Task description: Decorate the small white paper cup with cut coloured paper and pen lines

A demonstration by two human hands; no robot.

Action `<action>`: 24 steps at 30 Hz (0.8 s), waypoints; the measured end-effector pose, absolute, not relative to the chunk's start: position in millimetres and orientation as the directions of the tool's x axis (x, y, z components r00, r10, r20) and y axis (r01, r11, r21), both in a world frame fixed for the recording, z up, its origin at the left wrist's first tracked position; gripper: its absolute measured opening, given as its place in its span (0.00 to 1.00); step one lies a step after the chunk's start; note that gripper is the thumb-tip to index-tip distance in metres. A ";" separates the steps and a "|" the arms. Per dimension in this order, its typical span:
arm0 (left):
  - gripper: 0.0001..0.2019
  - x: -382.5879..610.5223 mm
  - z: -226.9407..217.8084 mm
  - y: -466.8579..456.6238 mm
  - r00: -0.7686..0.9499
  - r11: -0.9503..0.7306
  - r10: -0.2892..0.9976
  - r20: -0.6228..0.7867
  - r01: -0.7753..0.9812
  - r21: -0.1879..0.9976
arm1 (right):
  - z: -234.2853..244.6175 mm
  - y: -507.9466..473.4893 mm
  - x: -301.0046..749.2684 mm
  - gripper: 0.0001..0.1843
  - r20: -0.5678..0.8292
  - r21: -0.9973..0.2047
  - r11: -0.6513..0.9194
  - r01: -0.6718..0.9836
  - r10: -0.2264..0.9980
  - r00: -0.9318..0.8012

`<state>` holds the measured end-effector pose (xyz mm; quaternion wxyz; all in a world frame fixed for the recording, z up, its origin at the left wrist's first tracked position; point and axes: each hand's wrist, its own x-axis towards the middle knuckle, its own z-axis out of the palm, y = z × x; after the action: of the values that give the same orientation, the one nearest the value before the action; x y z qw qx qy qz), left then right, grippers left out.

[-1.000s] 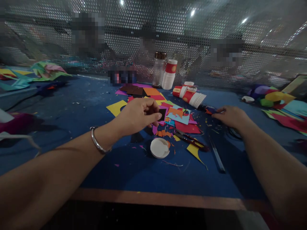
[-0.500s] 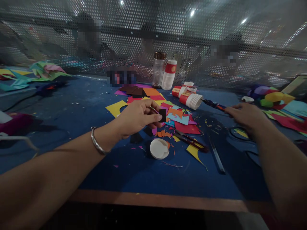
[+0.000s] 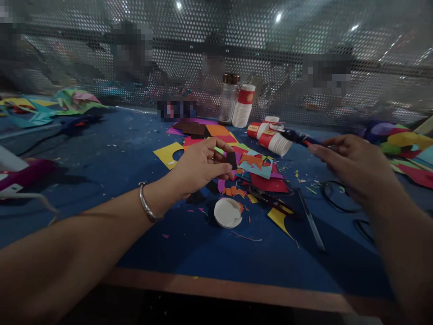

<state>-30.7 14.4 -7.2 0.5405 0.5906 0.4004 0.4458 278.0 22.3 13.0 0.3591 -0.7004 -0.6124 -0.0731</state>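
My left hand [image 3: 203, 164] is closed in a pinch on a small black paper piece [image 3: 232, 160], above the pile of coloured paper. My right hand [image 3: 353, 162] is raised at the right and grips a dark blue glue gun [image 3: 294, 136], its tip toward the toppled paper cups [image 3: 275, 142]. Motion blurs the tool a little. Below my left hand lies a round white paper disc [image 3: 228, 213] with a low rim. Dark-handled scissors [image 3: 275, 201] rest to its right, partly over a yellow paper scrap [image 3: 280, 220]. Beyond them is a long clear stick [image 3: 311, 220].
A lidded clear bottle [image 3: 229, 99] and a stack of paper cups [image 3: 243, 106] stand by the perforated metal screen [image 3: 189, 58]. A black cord [image 3: 333, 205] loops under my right arm. Coloured paper lies at both sides. Another dark blue tool [image 3: 79, 124] with a cord sits left.
My right hand has raised the glue gun slightly and brought it a little to the left, in front of the cups. My left hand keeps the black paper piece. The view has shifted slightly.
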 end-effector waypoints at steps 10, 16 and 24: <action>0.13 -27.2 -9.5 16.2 0.227 -0.044 0.973 0.044 -0.008 0.999 | 9.5 -7.1 225.7 0.23 0.620 -0.433 0.244 0.868 0.780 0.090; 0.14 -26.1 -10.5 13.3 0.248 -0.019 0.968 0.030 -0.047 0.999 | 7.0 -9.3 222.8 0.20 0.663 -0.357 0.330 0.874 0.749 -0.012; 0.13 -24.6 -9.4 10.9 0.255 0.025 0.967 -0.007 -0.068 0.997 | 3.4 -11.8 223.3 0.19 0.701 -0.263 0.344 0.901 0.711 -0.067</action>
<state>-24.6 10.9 -9.4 0.5813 0.5380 0.4178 0.4450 223.3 -11.8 3.4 0.3917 -0.5596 -0.7201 -0.1218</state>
